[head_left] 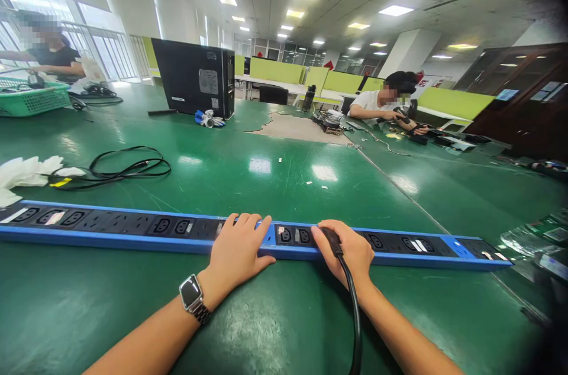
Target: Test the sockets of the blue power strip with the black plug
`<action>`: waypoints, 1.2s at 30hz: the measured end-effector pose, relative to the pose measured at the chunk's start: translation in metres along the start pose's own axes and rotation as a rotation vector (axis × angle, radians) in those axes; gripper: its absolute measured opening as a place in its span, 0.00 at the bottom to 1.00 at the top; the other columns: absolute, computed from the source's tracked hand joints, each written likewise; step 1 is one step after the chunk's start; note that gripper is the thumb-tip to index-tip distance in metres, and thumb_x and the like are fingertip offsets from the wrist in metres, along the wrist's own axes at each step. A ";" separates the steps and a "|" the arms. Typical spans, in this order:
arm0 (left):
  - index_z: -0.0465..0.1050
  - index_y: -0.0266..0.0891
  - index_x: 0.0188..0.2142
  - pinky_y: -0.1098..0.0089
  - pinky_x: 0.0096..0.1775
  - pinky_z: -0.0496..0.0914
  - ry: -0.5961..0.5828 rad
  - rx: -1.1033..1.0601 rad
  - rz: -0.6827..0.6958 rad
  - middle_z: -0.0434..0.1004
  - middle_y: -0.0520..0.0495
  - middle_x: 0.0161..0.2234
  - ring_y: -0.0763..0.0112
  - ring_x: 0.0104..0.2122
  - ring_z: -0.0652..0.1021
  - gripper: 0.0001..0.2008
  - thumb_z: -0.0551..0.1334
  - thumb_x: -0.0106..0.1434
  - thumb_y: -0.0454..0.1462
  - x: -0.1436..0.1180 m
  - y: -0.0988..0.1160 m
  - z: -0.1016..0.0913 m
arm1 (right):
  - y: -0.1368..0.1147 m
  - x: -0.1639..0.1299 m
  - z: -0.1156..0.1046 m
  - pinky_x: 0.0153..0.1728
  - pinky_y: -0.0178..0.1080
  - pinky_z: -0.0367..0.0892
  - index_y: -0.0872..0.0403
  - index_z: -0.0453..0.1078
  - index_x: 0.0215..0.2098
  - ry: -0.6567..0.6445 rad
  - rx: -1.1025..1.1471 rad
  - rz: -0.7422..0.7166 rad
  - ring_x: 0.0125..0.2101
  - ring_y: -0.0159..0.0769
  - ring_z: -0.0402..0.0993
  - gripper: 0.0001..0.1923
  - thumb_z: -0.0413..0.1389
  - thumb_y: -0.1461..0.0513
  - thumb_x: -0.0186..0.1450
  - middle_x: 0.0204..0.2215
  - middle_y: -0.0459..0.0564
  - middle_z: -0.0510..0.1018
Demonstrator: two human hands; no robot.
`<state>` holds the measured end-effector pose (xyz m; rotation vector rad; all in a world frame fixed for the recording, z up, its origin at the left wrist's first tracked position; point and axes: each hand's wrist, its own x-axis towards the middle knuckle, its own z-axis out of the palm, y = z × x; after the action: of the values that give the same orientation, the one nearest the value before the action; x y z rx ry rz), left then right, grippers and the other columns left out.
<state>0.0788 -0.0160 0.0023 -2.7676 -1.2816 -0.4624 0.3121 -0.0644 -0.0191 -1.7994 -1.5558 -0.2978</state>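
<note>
A long power strip (186,243) with a blue casing and black sockets lies across the green table. My left hand (237,251) rests on top of its middle, fingers stretched out over the sockets and the thumb pointing right. A watch (191,293) is on that wrist. To the right, my right hand (350,248) is closed around the black power plug (332,240) at the strip's sockets. Its thick cord runs down toward me. Whether the plug's front end sits in a socket is hidden by the plug and fingers.
A coiled black cable (128,165) and white gloves (26,174) lie at left, near a green basket (35,98). A black computer case (195,79) stands behind. Two other people sit at the far left and far right. Clear plastic packaging (532,239) lies at right.
</note>
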 end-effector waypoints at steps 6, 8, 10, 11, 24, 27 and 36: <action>0.64 0.39 0.59 0.52 0.55 0.61 -0.008 0.009 0.005 0.73 0.41 0.52 0.54 0.51 0.71 0.36 0.68 0.56 0.52 0.000 -0.001 0.000 | 0.002 0.000 0.003 0.33 0.35 0.64 0.51 0.74 0.33 0.007 0.036 -0.061 0.31 0.35 0.76 0.18 0.53 0.47 0.65 0.32 0.46 0.81; 0.64 0.40 0.60 0.53 0.55 0.61 -0.006 0.015 0.007 0.73 0.41 0.53 0.54 0.51 0.71 0.36 0.68 0.56 0.52 -0.001 -0.001 0.000 | 0.002 0.001 0.002 0.36 0.37 0.63 0.52 0.73 0.31 0.027 0.025 -0.116 0.32 0.36 0.75 0.17 0.54 0.48 0.64 0.32 0.47 0.80; 0.63 0.41 0.60 0.53 0.55 0.61 0.001 0.021 0.009 0.73 0.41 0.53 0.54 0.51 0.71 0.36 0.67 0.56 0.52 -0.001 -0.002 0.000 | 0.002 0.002 0.001 0.40 0.40 0.61 0.52 0.72 0.30 0.044 -0.030 -0.165 0.36 0.39 0.73 0.16 0.56 0.48 0.63 0.32 0.49 0.80; 0.63 0.41 0.60 0.54 0.55 0.61 0.005 0.023 0.010 0.73 0.42 0.53 0.54 0.51 0.71 0.36 0.67 0.56 0.52 -0.002 -0.002 0.000 | 0.001 0.002 0.000 0.40 0.41 0.60 0.51 0.72 0.30 0.048 -0.065 -0.175 0.37 0.41 0.72 0.16 0.56 0.48 0.62 0.32 0.49 0.79; 0.63 0.42 0.60 0.54 0.55 0.61 -0.002 0.016 0.001 0.73 0.42 0.53 0.54 0.52 0.71 0.36 0.67 0.55 0.53 -0.001 -0.002 0.002 | -0.004 0.021 -0.013 0.28 0.36 0.50 0.52 0.65 0.28 -0.350 -0.311 -0.065 0.28 0.38 0.69 0.21 0.51 0.43 0.63 0.26 0.47 0.75; 0.63 0.42 0.60 0.54 0.55 0.61 -0.008 0.017 0.001 0.73 0.42 0.53 0.54 0.52 0.71 0.37 0.67 0.55 0.52 -0.001 -0.002 0.002 | -0.001 0.025 -0.015 0.26 0.35 0.46 0.52 0.63 0.24 -0.436 -0.326 -0.071 0.26 0.35 0.69 0.24 0.50 0.41 0.63 0.24 0.46 0.74; 0.62 0.40 0.60 0.53 0.55 0.61 -0.016 0.023 0.005 0.73 0.42 0.53 0.53 0.52 0.71 0.37 0.67 0.56 0.52 0.000 -0.003 0.002 | 0.009 0.009 -0.001 0.24 0.33 0.44 0.53 0.64 0.20 -0.102 -0.246 -0.050 0.21 0.30 0.65 0.26 0.52 0.41 0.60 0.19 0.45 0.72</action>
<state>0.0773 -0.0137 0.0002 -2.7603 -1.2748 -0.4238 0.3232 -0.0577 -0.0165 -1.9921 -1.6979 -0.4439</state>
